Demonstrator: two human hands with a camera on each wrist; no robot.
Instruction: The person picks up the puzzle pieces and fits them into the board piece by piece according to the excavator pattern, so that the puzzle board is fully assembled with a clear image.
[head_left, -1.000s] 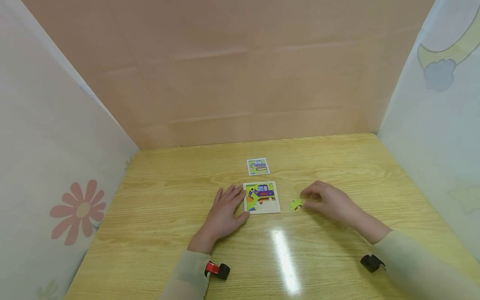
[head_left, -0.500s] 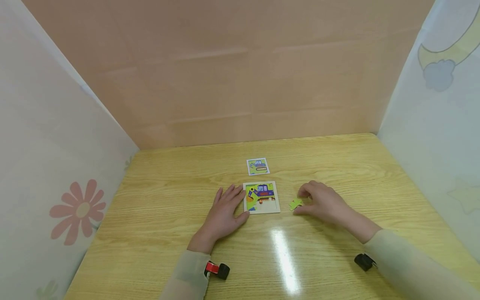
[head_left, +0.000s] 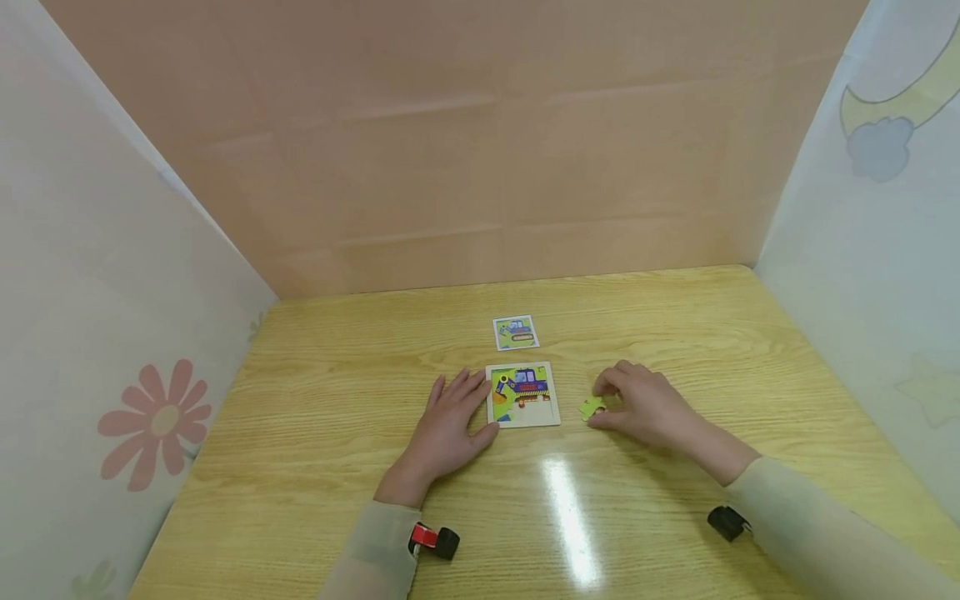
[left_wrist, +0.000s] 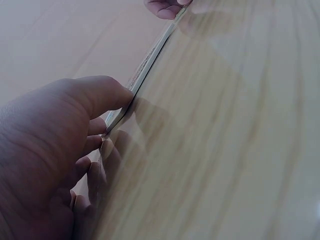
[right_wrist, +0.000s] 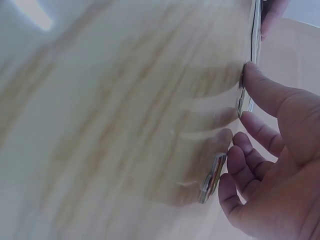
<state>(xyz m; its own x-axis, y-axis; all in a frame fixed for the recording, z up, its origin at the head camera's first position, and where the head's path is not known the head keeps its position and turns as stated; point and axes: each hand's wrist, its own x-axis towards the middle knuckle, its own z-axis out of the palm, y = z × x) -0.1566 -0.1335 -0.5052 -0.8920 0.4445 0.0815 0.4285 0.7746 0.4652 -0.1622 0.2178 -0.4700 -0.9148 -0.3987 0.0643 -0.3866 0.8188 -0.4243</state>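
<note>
A square wooden puzzle tray [head_left: 557,412] holds a partly filled excavator picture, with bare board showing at its lower right. My left hand [head_left: 446,429] rests at the tray's left side, thumb at the near corner and fingers along the edge. In the left wrist view, the thumb [left_wrist: 112,92] touches the tray's rim [left_wrist: 155,52]. To the right of the tray, my right hand [head_left: 645,407] pinches a green jigsaw piece [head_left: 589,407] at the table surface between thumb and index finger. Behind its other fingers, the right wrist view shows more pieces [right_wrist: 212,179], partly stacked.
A small picture card [head_left: 516,332] of the same excavator lies behind the tray on the wooden table [head_left: 360,350]. A tan sheet [head_left: 480,167] closes off the back, with patterned side walls [head_left: 112,333] left and right.
My right hand has moved slightly left, and its thumb and index finger have come round the green jigsaw piece. The left hand and the tray have stayed put.
</note>
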